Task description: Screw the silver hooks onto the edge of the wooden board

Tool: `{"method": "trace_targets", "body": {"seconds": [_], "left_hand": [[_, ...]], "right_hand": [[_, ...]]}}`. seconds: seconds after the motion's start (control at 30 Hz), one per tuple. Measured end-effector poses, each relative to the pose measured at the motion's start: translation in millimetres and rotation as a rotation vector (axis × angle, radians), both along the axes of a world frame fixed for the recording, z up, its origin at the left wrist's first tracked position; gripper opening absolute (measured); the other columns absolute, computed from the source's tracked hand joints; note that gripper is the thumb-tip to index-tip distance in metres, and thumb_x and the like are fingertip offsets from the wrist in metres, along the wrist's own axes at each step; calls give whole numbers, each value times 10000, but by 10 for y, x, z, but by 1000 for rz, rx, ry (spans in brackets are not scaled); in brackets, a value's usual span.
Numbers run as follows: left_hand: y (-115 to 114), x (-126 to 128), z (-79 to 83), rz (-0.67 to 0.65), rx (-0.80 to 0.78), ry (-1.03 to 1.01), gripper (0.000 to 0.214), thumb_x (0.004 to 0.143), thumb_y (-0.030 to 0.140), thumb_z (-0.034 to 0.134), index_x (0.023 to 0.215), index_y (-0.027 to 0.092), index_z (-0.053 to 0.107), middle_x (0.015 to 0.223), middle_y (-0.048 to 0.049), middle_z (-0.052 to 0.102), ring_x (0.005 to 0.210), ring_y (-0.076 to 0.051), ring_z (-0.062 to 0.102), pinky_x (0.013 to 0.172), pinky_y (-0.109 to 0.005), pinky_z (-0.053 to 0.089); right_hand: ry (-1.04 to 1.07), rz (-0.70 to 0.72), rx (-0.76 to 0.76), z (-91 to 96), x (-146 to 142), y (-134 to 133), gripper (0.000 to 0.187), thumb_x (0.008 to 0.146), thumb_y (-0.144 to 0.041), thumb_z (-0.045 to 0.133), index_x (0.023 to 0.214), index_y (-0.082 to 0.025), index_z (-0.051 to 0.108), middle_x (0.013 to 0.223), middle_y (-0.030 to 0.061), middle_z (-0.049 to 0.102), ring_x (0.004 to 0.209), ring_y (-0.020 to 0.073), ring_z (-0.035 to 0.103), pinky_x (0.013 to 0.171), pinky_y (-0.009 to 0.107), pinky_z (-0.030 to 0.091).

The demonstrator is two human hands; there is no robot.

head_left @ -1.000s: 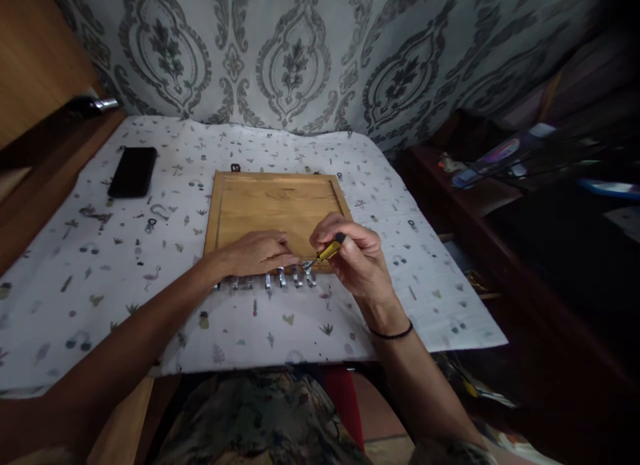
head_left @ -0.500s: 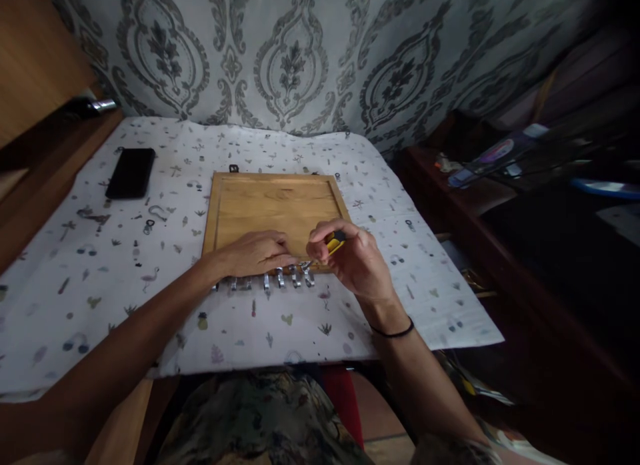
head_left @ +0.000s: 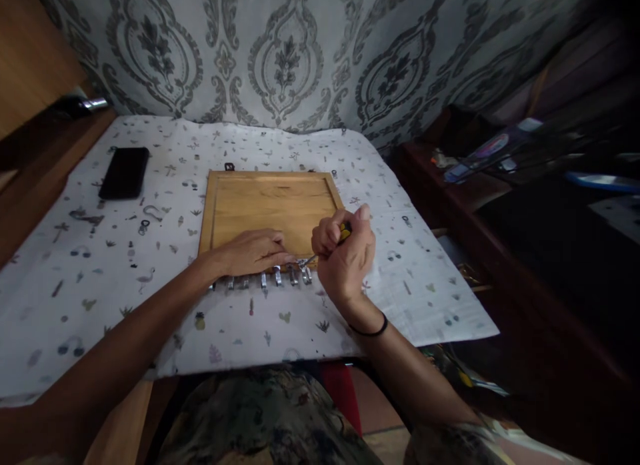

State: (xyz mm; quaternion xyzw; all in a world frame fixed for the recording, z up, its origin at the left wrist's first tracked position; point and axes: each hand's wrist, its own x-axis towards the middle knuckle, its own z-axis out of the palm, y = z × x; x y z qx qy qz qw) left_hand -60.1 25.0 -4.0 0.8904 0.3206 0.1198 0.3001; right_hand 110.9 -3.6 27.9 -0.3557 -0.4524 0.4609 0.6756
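Head view: my right hand is clenched round a small yellow-handled screwdriver. Its tip points down at the rightmost hook in the row of hooks, which runs along the board at its 6 o'clock edge. My left hand lies flat on the board, fingers pressing beside the tip, grasping nothing. Step in hand, as I judge: turning a screw at that hook. The next move calls for firm downward pressure with the tip kept square. A phone lies at 10 o'clock from the board

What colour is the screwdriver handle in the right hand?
Yellow with black, on the screwdriver in the right hand; head view.
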Motion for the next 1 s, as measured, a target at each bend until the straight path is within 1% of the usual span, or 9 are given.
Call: {"method": "trace_targets", "body": {"seconds": [0.17, 0.4, 0.53, 0.63, 0.7, 0.77, 0.83, 0.9, 1.0], "left_hand": [[3, -9, -9, -26, 10, 13, 602, 1102, 563, 283, 1009, 178, 736, 1039, -62, 674, 956, -182, 631, 866, -314, 448], [-6, 9, -18, 28, 8, 22, 465, 1095, 497, 394, 1022, 184, 730, 1043, -54, 688, 977, -189, 642, 888, -316, 447], [-9, 14, 3, 29, -21, 49, 471, 1096, 465, 396, 999, 175, 754, 1044, -65, 679, 1011, -208, 645, 919, -338, 449], [-12, 14, 27, 33, -35, 58, 469, 1090, 456, 412, 965, 167, 760, 1063, -77, 683, 1015, -218, 649, 927, -350, 453], [-11, 13, 34, 31, -36, 50, 468, 1090, 458, 410, 956, 171, 755, 1081, -80, 694, 1022, -220, 650, 928, -352, 456], [-9, 13, 32, 22, -37, 41, 471, 1092, 464, 397, 963, 179, 749, 1080, -76, 703, 1020, -217, 649, 915, -347, 459], [-5, 15, 22, 22, -34, 38, 463, 1093, 463, 393, 986, 186, 748, 1064, -68, 706, 1020, -215, 648, 904, -340, 455], [-2, 15, 10, 25, -28, 35, 449, 1092, 459, 400, 1006, 191, 750, 1054, -60, 704, 1024, -213, 646, 906, -334, 446], [2, 12, -1, 29, -21, 23, 458, 1091, 474, 396, 997, 188, 742, 1042, -56, 694, 995, -203, 641, 897, -324, 443]], "right_hand": [[23, -125, 36, -17, -50, -90, 658, 953, -750, 535, 577, -235, 374, 502, -80, 252, 426, 83, 221, 408, 235, 196], [-76, 294, 6, -36, 328, 59, 444, 908, -627, 689, 770, -205, 685, 645, -28, 514, 567, 109, 481, 565, 256, 444], [-145, 420, 101, -8, 456, 202, 289, 888, -417, 731, 714, -187, 732, 1013, 56, 693, 874, 139, 642, 772, 274, 544], [-43, 543, 111, 42, 436, 287, 37, 787, -228, 724, 805, -196, 727, 1083, 45, 731, 930, 149, 679, 757, 264, 565], [3, 647, 91, 68, 410, 309, 136, 765, -200, 664, 898, -205, 690, 960, 31, 761, 792, 150, 698, 661, 266, 562], [-15, 740, 61, 79, 401, 298, 200, 810, -218, 575, 994, -204, 654, 733, -2, 739, 547, 132, 628, 514, 247, 499], [-57, 792, 28, 80, 414, 265, 247, 854, -220, 495, 1054, -187, 636, 502, -66, 605, 345, 95, 416, 403, 214, 365], [-63, 787, 2, 83, 426, 223, 267, 872, -223, 470, 1077, -174, 633, 392, -130, 426, 300, 70, 206, 373, 199, 252], [-44, 661, -23, 97, 384, 152, 227, 875, -263, 502, 1054, -187, 618, 389, -167, 283, 326, 64, 104, 375, 198, 202]]}}
